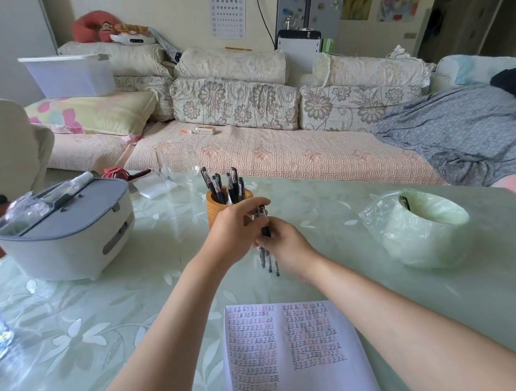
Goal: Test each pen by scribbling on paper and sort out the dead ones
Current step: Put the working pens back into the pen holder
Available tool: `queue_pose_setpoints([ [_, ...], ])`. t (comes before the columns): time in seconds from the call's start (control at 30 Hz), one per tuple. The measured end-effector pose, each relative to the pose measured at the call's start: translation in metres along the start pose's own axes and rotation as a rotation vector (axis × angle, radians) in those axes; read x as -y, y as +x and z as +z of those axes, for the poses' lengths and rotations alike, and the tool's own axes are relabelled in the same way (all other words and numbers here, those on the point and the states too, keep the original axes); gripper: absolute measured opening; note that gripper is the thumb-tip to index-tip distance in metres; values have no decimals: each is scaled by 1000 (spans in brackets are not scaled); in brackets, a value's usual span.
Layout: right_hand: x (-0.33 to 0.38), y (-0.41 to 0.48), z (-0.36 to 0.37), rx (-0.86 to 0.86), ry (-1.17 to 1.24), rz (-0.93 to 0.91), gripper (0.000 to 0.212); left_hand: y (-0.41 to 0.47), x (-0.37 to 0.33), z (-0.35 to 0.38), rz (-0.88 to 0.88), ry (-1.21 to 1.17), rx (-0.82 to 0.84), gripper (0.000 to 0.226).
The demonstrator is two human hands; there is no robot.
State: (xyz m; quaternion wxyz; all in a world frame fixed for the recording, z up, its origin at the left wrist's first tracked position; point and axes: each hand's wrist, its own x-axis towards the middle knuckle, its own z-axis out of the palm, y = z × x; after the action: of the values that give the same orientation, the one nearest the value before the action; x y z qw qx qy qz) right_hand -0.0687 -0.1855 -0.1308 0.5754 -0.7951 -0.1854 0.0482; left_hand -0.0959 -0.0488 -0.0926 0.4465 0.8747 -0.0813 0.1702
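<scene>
The left hand (237, 228) and right hand (285, 249) grip three black-capped clear pens (268, 262) above the table, before the tan cylindrical holder (215, 211) with six more pens, beyond white paper (316, 382) filled with rows of 正.

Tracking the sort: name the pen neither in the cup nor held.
The lone pen in the bagged bowl; the other pens are in the cup or the left hand and right hand.
</scene>
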Motion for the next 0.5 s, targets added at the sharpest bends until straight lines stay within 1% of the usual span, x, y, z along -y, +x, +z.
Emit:
queue_pose_setpoints([
  [0.03, 0, 0, 0, 4, -13, -11, 9, 0, 0, 0, 1, -4, 10, 30],
  [0.1, 1, -1, 1, 3, -11, -7, 12, 3, -1, 0, 11, -10, -7, 30],
  [0.2, 7, 5, -1, -47, 98, 31, 22, 11, 2, -7, 59, -31, -181, 31],
  [0.27, 14, 16, -8, -113, 121, 1, 23, 16, 10, -16, 101, 76, -296, 28],
  [0.33, 22, 29, -15, -184, 118, -45, 23, 20, 21, -23, 114, 248, -358, 26],
  [0.4, 33, 45, -19, -272, 109, -71, 24, 23, 32, -24, 130, 360, -349, 26],
  [0.5, 51, 71, -19, -372, 116, -107, 22, 26, 43, -18, 144, 422, -254, 27],
])
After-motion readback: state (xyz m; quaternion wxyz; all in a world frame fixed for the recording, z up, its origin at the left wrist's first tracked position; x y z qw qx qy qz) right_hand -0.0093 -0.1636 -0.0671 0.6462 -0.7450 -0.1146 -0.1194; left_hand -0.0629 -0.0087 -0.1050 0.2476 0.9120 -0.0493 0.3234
